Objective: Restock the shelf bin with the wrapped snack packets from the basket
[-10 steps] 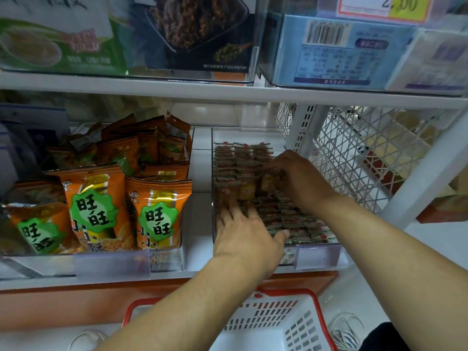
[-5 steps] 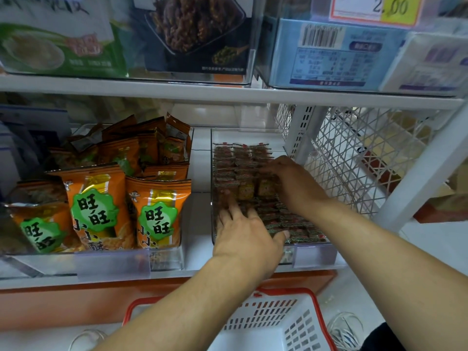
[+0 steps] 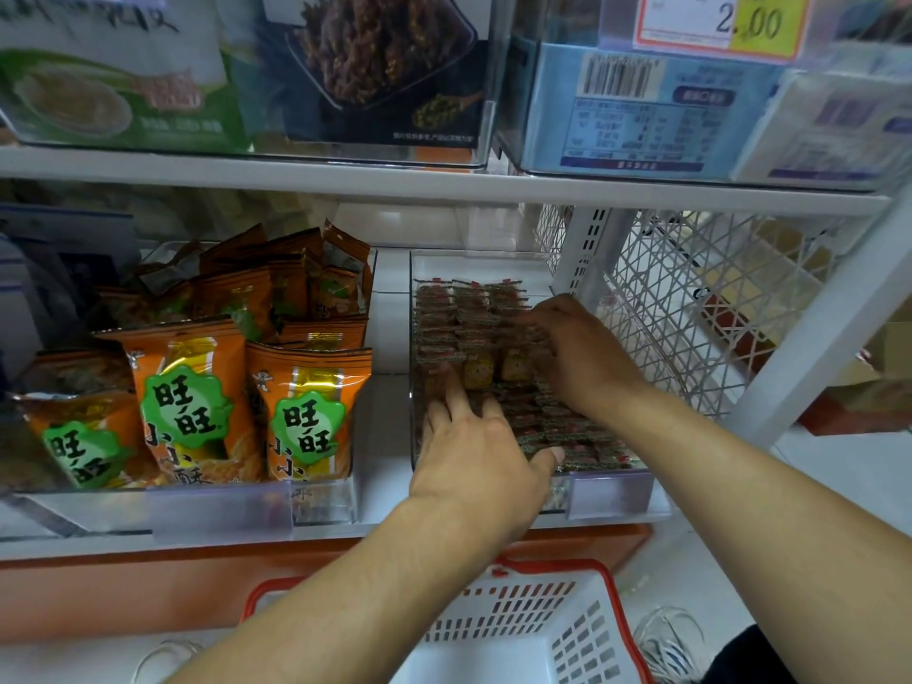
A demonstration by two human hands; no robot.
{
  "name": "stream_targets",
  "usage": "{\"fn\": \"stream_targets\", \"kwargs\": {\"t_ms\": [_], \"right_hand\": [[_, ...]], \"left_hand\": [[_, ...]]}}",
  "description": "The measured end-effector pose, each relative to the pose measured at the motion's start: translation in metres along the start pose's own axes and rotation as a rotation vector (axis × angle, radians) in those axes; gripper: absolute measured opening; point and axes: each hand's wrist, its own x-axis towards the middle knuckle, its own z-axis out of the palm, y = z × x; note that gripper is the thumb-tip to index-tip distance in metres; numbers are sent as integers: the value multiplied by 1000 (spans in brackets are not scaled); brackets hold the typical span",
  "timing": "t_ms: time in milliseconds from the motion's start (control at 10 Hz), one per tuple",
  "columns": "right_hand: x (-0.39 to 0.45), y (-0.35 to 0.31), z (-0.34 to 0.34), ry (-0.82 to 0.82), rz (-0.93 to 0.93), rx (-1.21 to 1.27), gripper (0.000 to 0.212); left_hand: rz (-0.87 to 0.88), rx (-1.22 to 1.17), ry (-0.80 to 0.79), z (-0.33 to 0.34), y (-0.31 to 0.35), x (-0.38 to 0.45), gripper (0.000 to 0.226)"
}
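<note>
Head view: both hands reach into the clear bin (image 3: 612,491) at centre right. Left hand (image 3: 476,466) lies flat, fingers spread straight on the small wrapped packets (image 3: 567,427). Right hand (image 3: 577,353) curls over packets farther back (whether it grips any, I cannot tell). Packets fill the bin in rows, too many to count. One white basket (image 3: 582,634) with a red rim sits at bottom centre; three orange snack bags (image 3: 306,417) front the left bin.

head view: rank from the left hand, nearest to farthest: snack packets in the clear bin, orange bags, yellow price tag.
From the left hand:
1. snack packets, in the clear bin, directly under its fingers.
2. orange bags, in the next bin on its left.
3. yellow price tag, on the shelf above, upper right.
</note>
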Motion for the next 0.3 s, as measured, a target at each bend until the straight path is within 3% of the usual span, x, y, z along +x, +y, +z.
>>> {"fn": "stream_targets", "kwargs": {"t_ms": [200,300], "right_hand": [[-26,-25,-45,115,-15,-20,26],[-64,-46,-88,456,-170,204,17]], "left_hand": [[115,-152,147,-31,-12,-33,85],[204,-307,416,-64,-45,-76,67]]}}
